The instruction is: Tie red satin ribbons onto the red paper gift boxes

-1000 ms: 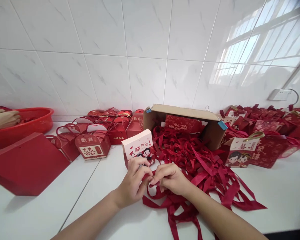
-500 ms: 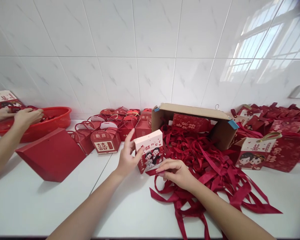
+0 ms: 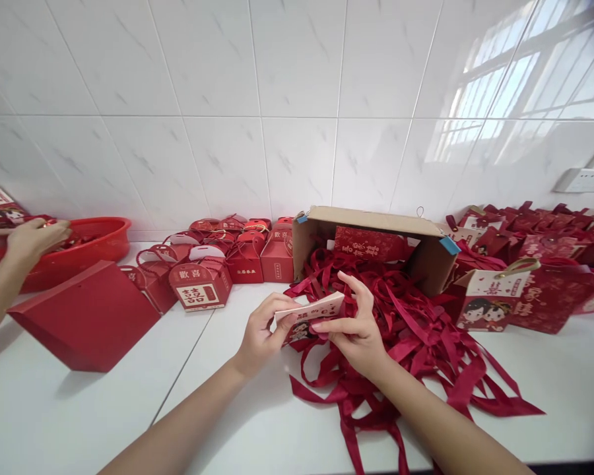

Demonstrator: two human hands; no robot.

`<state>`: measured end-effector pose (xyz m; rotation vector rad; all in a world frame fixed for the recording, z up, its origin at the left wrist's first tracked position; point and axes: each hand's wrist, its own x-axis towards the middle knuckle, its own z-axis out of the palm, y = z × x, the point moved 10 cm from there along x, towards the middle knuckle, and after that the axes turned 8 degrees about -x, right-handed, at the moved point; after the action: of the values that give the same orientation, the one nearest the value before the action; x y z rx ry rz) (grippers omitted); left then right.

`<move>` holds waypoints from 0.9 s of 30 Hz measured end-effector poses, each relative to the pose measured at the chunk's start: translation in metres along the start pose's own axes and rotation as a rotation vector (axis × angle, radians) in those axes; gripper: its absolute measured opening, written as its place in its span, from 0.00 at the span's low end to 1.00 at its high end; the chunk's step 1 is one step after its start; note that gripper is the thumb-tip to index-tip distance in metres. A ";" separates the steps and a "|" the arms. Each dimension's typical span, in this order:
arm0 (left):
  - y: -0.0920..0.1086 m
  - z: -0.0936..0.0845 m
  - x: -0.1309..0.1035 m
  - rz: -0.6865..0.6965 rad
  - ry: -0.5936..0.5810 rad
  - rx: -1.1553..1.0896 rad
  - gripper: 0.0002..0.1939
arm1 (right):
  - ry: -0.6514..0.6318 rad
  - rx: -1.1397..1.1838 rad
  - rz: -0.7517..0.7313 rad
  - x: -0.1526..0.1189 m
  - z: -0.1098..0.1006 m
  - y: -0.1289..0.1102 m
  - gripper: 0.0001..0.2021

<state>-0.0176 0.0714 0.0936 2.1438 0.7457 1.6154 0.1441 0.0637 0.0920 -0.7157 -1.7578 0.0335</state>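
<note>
A small white-and-red box [image 3: 313, 313] with a printed couple is tipped between my hands above the white table. My left hand [image 3: 267, 328] grips its left end, thumb on the printed front. At its right side, my right hand [image 3: 359, 326] has thumb and forefinger pressed together against the front, with the other fingers raised; whether ribbon is pinched there is too small to tell. Dark red ribbons [image 3: 416, 330] lie in a tangled heap beside and below my right hand, spilling from a cardboard box [image 3: 376, 216] on its side.
Red gift boxes [image 3: 202, 284] stand along the wall. A large red box [image 3: 86, 316] is at the left, near a red basin [image 3: 99, 239] with another person's hands [image 3: 30, 237] over it. More boxes and bags [image 3: 544, 297] crowd the right.
The small box has tilted back and risen slightly. My left fingers have closed around its end, and my right hand has moved up from its lower corner to its front.
</note>
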 end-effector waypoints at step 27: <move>0.019 0.014 -0.004 0.051 -0.068 -0.053 0.07 | 0.068 -0.064 0.101 -0.006 -0.002 0.007 0.35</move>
<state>-0.0009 0.0541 0.0972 2.1848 0.6252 1.5605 0.1500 0.0657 0.0850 -0.8426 -1.6631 0.0213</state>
